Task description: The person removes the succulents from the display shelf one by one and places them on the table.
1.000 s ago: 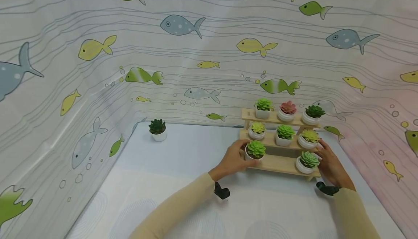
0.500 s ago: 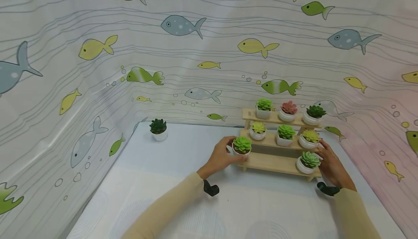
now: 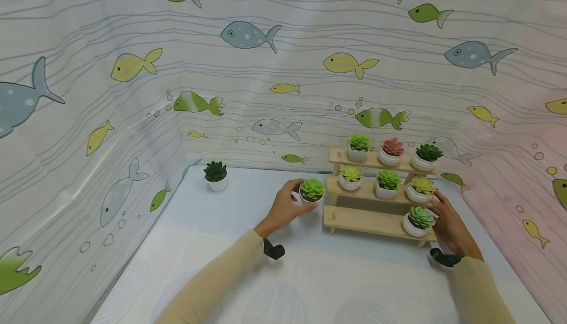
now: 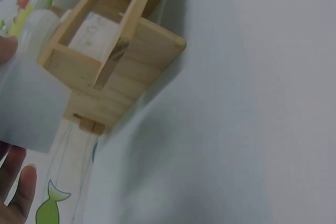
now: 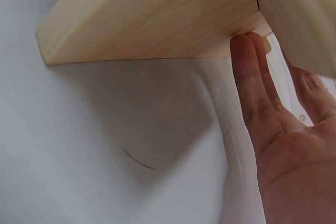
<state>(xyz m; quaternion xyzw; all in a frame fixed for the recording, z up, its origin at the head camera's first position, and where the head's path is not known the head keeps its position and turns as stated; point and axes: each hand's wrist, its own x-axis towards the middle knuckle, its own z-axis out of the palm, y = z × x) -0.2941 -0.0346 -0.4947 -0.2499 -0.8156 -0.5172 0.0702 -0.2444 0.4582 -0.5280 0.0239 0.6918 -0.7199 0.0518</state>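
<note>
In the head view my left hand point(image 3: 285, 205) pinches a small potted succulent point(image 3: 312, 190) with bright green leaves and a white pot between thumb and fingers. It is just left of a three-tier wooden plant stand point(image 3: 365, 220). The left wrist view shows the pot's plain white side point(image 4: 34, 106) close up, with the stand's wooden end beyond. At the stand's right end is my right hand point(image 3: 452, 223); in the right wrist view its straight fingers point(image 5: 252, 82) touch the wood. A pale green succulent point(image 3: 418, 220) in a white pot sits on the bottom tier near it.
Several potted succulents, including a red one point(image 3: 392, 150), stand on the upper two tiers. One dark green potted succulent point(image 3: 216, 176) is alone at the table's back left. A fish-patterned curtain point(image 3: 274, 107) encloses the back and sides of the white table point(image 3: 248, 206).
My left hand has carried the bright green succulent leftward off the left end of the stand's bottom tier. The right hand has stayed at the stand's right end.
</note>
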